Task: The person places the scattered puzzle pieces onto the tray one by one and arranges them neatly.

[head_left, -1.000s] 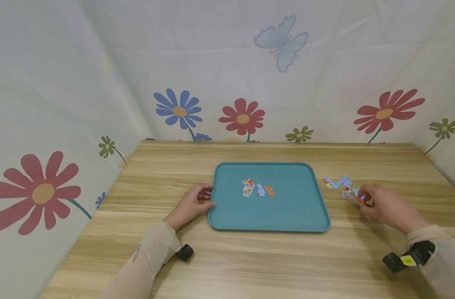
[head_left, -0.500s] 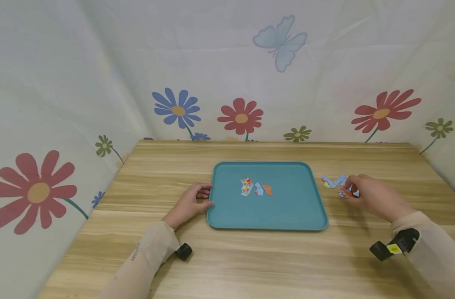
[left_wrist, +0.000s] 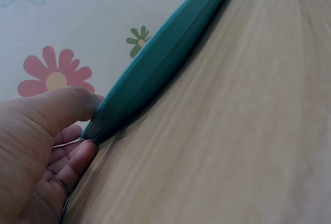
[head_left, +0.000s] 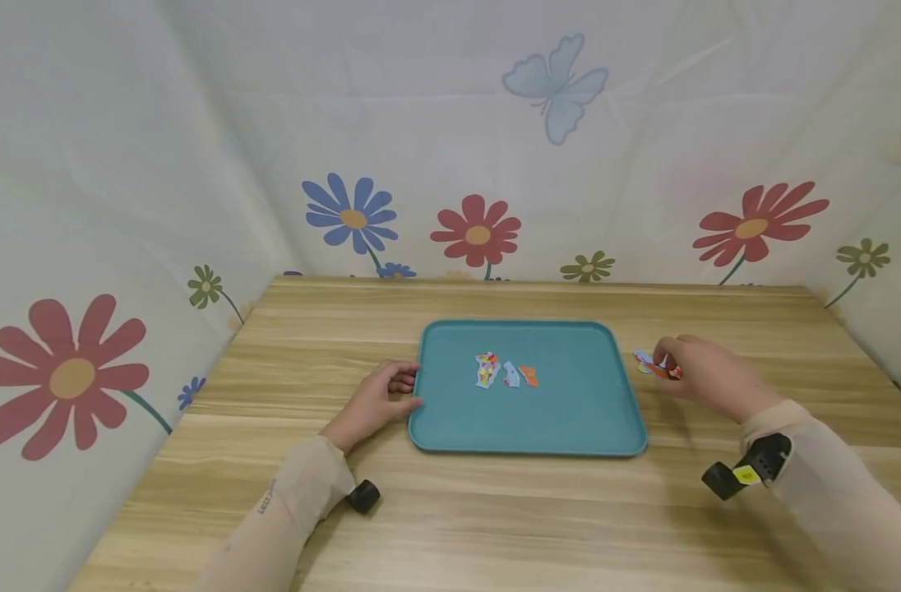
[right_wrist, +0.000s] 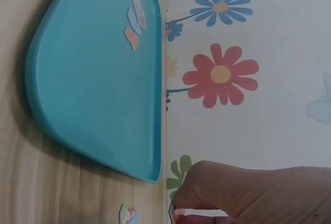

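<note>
While pinching orange scrap (head_left: pixel 659 370) in right hand (head_left: pixel 705 374), moved nearer tray (head_left: pixel 569 419) | leaving narrow gap | loosely gripping its left rim with left hand (head_left: pixel 376 404)

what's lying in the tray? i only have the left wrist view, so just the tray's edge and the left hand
Observer: Three cut-out pieces lie side by side in it: a multicoloured piece, a blue piece and an orange piece.
Operator: ok, and where's the right hand
Observer: The head view shows the right hand beyond the right side of the tray.
</note>
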